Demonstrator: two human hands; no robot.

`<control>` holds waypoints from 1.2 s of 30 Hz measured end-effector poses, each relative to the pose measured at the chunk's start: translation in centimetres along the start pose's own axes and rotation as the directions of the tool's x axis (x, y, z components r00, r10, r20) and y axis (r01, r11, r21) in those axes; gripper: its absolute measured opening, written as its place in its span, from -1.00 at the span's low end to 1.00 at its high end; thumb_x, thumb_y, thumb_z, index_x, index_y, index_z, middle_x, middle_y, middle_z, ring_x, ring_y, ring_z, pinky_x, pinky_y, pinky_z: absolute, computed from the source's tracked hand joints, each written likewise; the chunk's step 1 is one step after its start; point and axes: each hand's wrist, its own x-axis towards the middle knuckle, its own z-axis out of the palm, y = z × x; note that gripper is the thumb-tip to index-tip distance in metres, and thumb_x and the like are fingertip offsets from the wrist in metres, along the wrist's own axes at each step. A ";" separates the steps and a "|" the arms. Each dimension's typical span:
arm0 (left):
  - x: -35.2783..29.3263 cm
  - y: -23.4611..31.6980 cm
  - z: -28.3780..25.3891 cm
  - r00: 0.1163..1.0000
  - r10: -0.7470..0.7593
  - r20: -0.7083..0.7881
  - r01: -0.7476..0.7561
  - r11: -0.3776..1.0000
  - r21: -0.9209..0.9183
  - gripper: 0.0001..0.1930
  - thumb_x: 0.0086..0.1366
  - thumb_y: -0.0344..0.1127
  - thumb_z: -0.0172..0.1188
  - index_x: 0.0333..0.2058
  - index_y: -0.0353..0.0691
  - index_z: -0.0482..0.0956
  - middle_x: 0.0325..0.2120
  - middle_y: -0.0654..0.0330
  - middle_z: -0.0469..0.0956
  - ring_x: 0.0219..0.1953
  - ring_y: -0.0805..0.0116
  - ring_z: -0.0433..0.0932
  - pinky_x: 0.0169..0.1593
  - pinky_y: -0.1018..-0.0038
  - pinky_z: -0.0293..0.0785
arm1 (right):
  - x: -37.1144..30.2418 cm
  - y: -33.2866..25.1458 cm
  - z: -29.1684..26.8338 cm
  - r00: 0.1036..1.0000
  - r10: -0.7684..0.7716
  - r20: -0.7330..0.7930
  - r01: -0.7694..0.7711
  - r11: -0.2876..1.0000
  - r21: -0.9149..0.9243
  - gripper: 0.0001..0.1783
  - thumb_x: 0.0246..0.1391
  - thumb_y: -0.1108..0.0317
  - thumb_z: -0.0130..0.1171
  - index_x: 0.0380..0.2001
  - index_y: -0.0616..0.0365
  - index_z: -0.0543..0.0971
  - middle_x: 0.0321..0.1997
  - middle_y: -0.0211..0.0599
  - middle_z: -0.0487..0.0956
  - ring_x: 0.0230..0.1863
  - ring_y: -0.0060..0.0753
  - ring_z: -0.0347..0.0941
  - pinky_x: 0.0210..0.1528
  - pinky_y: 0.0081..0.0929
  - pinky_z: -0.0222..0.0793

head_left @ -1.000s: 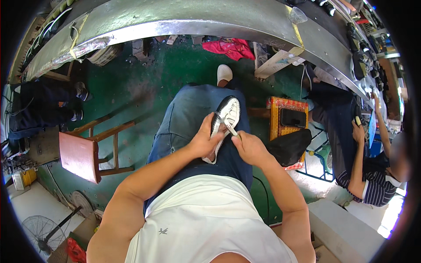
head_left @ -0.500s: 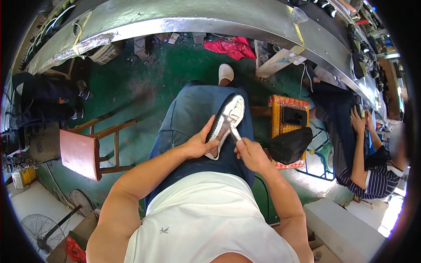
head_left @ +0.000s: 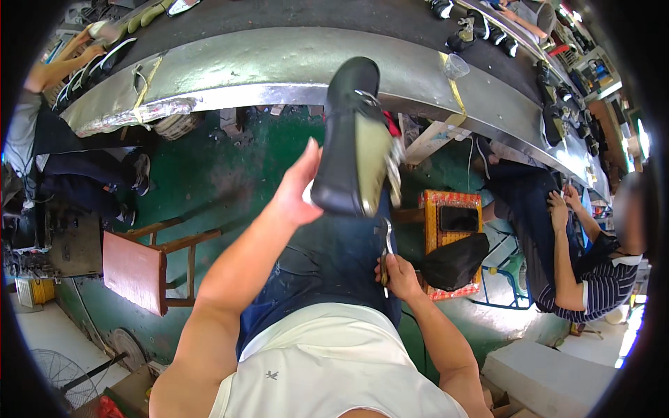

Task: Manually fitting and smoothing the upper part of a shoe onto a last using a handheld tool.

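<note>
In front of me I hold up a black shoe upper (head_left: 336, 174), its rounded toe pointing away toward the bench edge. Olive green (head_left: 372, 157) shows along its right side, and pale laces hang there. My left hand (head_left: 301, 184) grips it from the left near the heel end, the fingers mostly hidden behind it. Low over my right thigh, my right hand (head_left: 401, 276) is closed round a slim metal hand tool (head_left: 387, 240) with a curved shiny head. Its exact kind is unclear. The tool is apart from the shoe.
A long metal-edged bench (head_left: 251, 66) crosses ahead, with several shoes (head_left: 481, 28) on it. A stool (head_left: 136, 272) stands left. To the right, a patterned seat (head_left: 433, 209) bears a phone (head_left: 459, 217) and a black cloth (head_left: 454, 263). Co-workers sit at both sides.
The shoe has risen from my lap toward the bench and turned from its sole side to its black upper. My right hand has drawn back and down with the tool.
</note>
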 end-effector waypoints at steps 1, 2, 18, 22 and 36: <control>1.5 1.1 -0.1 0.991 0.014 0.134 -0.023 0.997 0.068 -0.21 0.45 0.38 -0.20 0.32 -0.19 0.31 0.17 -0.07 0.50 0.15 -0.01 0.56 0.17 0.01 0.53 | 0.1 -0.4 -0.1 1.000 -0.007 -0.002 0.007 1.000 -0.027 -0.41 0.48 -0.10 -0.21 -0.05 0.28 0.50 -0.28 -0.28 0.60 -0.38 -0.49 0.55 -0.39 -0.54 0.44; 2.6 1.9 0.0 0.964 0.017 0.265 -0.053 0.990 0.132 -0.16 0.42 0.43 -0.23 0.35 -0.18 0.28 0.18 -0.14 0.47 0.14 -0.11 0.56 0.12 -0.06 0.56 | 0.1 -0.4 -0.1 1.000 -0.016 -0.003 0.016 1.000 -0.027 -0.41 0.48 -0.10 -0.21 -0.05 0.28 0.50 -0.28 -0.28 0.60 -0.38 -0.49 0.55 -0.39 -0.54 0.44; 10.1 11.2 1.2 1.000 0.018 0.008 -0.019 0.997 0.080 -0.32 0.42 0.21 -0.16 0.26 -0.21 0.39 -0.07 -0.31 0.58 -0.36 -0.13 0.69 -0.37 0.19 0.67 | 12.1 -24.3 -21.5 0.440 -0.839 -0.319 0.144 0.417 -0.898 -0.56 0.24 0.06 0.22 -0.09 0.24 0.48 -0.23 0.14 0.61 -0.20 0.32 0.55 -0.18 0.11 0.43; 14.9 14.4 1.2 1.000 0.001 -0.028 0.004 0.983 0.183 -0.25 0.37 0.27 -0.09 0.29 -0.20 0.36 -0.08 -0.31 0.59 -0.37 -0.11 0.69 -0.38 0.18 0.68 | 19.9 -28.0 -29.2 0.405 -0.830 -0.384 -0.029 0.408 -0.912 -0.57 0.27 0.02 0.18 -0.12 0.21 0.49 -0.18 0.03 0.63 -0.15 0.23 0.57 -0.12 0.06 0.44; 48.7 18.2 7.3 0.818 0.566 -0.099 -0.065 0.263 0.963 -0.02 0.35 0.41 -0.04 0.35 -0.44 0.17 0.26 -0.33 0.31 0.33 -0.14 0.28 0.33 0.15 0.28 | 23.4 -29.0 -32.7 0.406 -0.742 -0.533 -0.076 0.554 -0.829 -0.56 0.13 0.14 0.32 -0.05 0.18 0.48 -0.07 -0.03 0.59 0.01 0.11 0.51 0.04 -0.04 0.40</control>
